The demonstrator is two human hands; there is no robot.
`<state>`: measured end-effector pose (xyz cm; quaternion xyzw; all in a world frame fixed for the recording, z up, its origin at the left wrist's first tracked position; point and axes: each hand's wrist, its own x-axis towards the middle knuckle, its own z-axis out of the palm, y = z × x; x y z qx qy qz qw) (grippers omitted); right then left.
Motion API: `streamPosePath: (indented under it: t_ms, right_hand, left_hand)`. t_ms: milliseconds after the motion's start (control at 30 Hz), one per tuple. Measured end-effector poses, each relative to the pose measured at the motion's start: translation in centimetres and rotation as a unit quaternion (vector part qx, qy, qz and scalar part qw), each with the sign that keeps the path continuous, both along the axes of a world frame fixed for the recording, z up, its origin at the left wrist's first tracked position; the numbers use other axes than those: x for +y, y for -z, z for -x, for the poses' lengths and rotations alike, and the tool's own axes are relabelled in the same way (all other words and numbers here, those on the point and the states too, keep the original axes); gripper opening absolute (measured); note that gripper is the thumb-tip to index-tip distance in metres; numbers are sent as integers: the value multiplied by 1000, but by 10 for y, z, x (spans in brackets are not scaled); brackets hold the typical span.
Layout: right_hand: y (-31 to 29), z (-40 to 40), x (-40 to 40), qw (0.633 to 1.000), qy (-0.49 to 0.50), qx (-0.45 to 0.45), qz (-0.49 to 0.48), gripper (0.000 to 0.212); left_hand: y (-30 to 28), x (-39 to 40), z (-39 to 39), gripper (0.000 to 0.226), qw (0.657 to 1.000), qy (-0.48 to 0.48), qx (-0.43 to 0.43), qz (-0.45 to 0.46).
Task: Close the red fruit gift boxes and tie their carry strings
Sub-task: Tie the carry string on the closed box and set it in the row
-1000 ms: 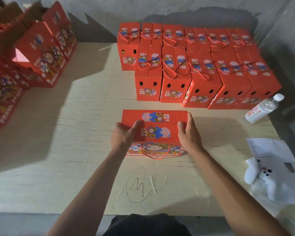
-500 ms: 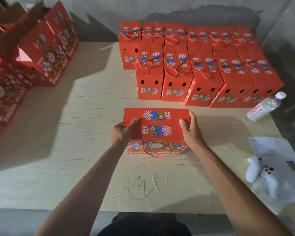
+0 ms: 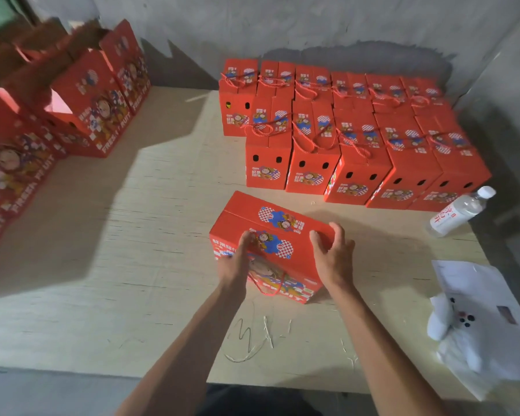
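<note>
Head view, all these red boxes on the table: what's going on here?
A person is packing red fruit gift boxes at a wooden table. Both hands are on one box lying in front of them, skewed to the table edge: the left hand at its near-left side, the right hand gripping its right end. Its top flaps look shut; its carry string hangs loose on the near face. Finished boxes stand in rows behind, strings over their tops. Open boxes wait far left.
</note>
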<state>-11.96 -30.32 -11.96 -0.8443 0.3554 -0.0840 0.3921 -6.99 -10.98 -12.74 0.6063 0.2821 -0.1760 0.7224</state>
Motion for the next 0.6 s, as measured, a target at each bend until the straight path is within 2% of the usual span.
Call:
streamPosePath:
  t_ms: [100,133,233,400,500,600]
  right_hand:
    - [-5,3,2,989,18,-14,144,55]
    - [-7,2,3,988,14,-24,152,54]
    - [-12,2,9,995,-12,-6,101,56]
    - [-14,-11,29,985,-114,128,11,84]
    - [-8,-14,45,984,-108,106,-94,82]
    - [2,-9,54,977,-51,12,-207,70]
  left_hand:
    - [-1,15,-19,49,999,14,-5,-47]
    - [1,19,-25,51,998,18,-15,-67]
    - [0,22,-38,55,992,38,-41,-112]
    - [-3,32,-44,53,981,100,-25,-163]
    - [-8,43,-45,63,977,123,-12,-175]
    - [-9,47,-43,65,974,141,-17,-178]
